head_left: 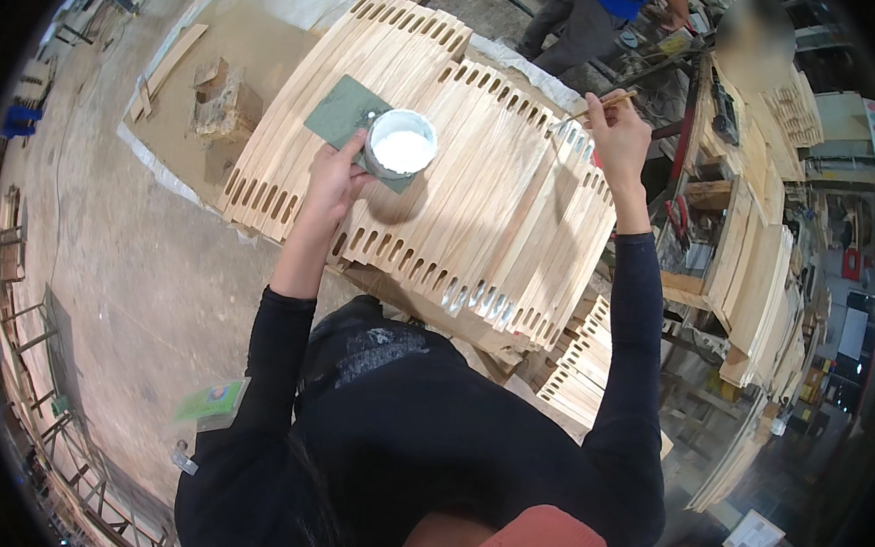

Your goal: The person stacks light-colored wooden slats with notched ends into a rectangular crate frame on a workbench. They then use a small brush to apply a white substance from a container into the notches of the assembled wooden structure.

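My left hand (pixel 337 179) grips the side of a round tub (pixel 372 159) filled with white paste or glue. Beneath the tub lies a dark green sheet (pixel 339 107) on a row of pale wooden slats (pixel 443 189) with oval slots at both ends. A thin wooden-handled brush (pixel 619 98) is pinched in my right hand (pixel 621 139). Its tip is down by the far slotted ends, partly lost against the wood. Whitish-blue smears (pixel 476 298) mark several near slat ends toward the right.
A sheet-covered board (pixel 287 39) under the slats bears a wood block (pixel 222 110) and offcuts. More slotted slats (pixel 583 358) sit lower, at the right. A person in grey trousers (pixel 577 31) is beyond the far edge. Stacked timber (pixel 756 303) and red-handled pliers (pixel 677 216) are at right.
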`<control>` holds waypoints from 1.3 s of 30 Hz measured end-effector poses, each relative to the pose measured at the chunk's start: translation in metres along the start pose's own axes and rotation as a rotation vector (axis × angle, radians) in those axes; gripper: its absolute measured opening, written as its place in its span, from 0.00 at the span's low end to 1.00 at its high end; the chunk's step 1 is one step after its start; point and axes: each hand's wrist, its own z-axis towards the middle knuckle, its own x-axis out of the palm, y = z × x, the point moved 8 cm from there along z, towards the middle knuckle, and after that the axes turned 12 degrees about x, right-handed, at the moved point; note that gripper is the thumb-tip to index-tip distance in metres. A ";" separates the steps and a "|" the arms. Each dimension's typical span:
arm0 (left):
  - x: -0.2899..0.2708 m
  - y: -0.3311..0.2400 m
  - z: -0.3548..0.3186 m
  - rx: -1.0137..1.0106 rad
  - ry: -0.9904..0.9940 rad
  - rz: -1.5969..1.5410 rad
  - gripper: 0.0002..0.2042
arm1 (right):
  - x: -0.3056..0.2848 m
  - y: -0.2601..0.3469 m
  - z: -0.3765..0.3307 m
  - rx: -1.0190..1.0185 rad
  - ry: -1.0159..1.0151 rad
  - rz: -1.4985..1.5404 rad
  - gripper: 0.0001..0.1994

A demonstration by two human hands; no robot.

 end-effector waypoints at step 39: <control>0.003 0.000 -0.004 0.015 0.033 -0.066 0.15 | -0.020 -0.005 0.000 0.007 0.084 0.169 0.07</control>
